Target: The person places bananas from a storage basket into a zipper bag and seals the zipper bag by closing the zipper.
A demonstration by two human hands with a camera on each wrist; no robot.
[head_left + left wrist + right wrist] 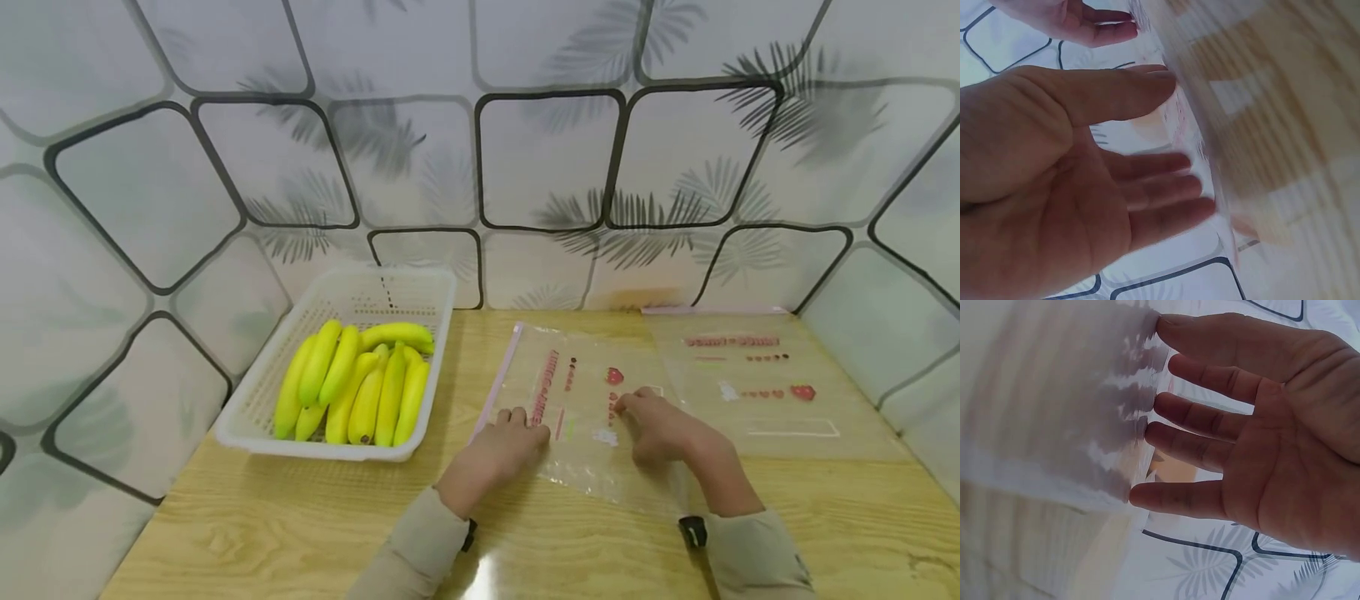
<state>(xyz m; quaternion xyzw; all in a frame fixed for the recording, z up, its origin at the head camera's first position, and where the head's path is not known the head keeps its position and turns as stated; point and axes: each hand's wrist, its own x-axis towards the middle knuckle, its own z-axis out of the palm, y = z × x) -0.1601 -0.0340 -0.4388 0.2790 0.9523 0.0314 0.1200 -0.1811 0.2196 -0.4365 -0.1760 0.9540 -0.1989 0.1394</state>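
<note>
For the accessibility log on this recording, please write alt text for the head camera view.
Both hands rest fingertips-down on a clear zip bag lying flat on a wooden table: left hand, right hand. A white basket of yellow bananas stands to the left; a second clear bag lies to the right.

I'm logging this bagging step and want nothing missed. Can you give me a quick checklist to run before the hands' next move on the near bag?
1. Both hands on the near zip bag: left hand and right hand touch it, ok.
2. Fingers straight, not gripping: ok.
3. Bag mouth open: cannot tell.
4. Bananas ready in the white basket: ok.
5. Second bag lies flat, apart from the hands: ok.
</note>
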